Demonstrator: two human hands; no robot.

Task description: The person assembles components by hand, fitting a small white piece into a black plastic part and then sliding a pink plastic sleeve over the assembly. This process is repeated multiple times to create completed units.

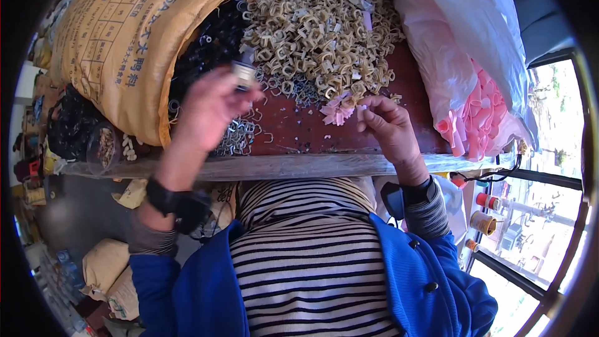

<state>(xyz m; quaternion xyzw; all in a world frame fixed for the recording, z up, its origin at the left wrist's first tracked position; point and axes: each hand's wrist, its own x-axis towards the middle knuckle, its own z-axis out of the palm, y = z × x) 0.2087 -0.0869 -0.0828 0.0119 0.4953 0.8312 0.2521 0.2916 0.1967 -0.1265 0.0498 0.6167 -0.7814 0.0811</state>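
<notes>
My left hand [209,109] is raised over the table and smeared by motion. At its fingertips is a small beige-and-dark piece [244,75], too blurred to name its kind. My right hand [392,126] is closed in a pinch on a small pale piece [361,111]. Just left of those fingers lies a little bunch of pink strips [337,110]. Beyond both hands a large heap of beige plastic buckle-like loops [318,31] spreads over the dark red table. Thin metal wire clips [237,137] lie near my left wrist, and more small metal pieces [301,90] sit at the heap's front.
A big tan printed sack [118,37] lies on the left, its mouth toward a pile of black parts [209,43]. At right a white bag [452,31] spills pink strips [480,112]. The table's front edge [281,165] runs before me. A clear tub [103,148] stands at left.
</notes>
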